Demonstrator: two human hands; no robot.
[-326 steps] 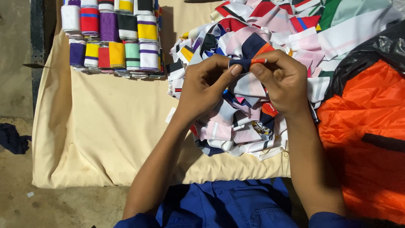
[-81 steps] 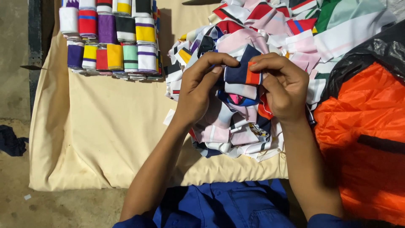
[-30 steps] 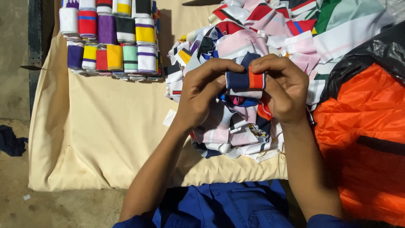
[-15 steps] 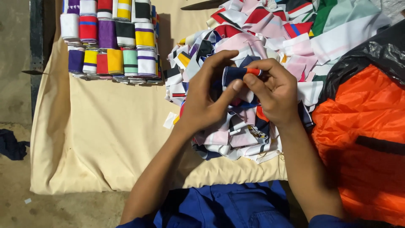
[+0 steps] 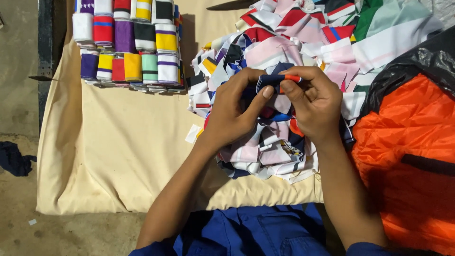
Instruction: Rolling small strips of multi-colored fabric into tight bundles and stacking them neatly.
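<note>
While pinched shut between both hands (image 5: 279, 102), navy-and-orange fabric strip (image 5: 277, 80) looking only half folded; could spring open or drop into loose strip heap (image 5: 284, 47).

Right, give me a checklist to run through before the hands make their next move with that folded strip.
1. Both hands on the strip: ok. Left hand and right hand pinch the navy and orange strip.
2. Fold neat and even: cannot tell, fingers cover most of it.
3. Bare room on the cream cloth: ok.
4. Stacked folded strips in tidy rows: ok.
5. Loose strip pile apart from the stacks: ok, a gap shows.
6. Orange bag off the pile: not ok, it sits against the pile's edge.
</note>
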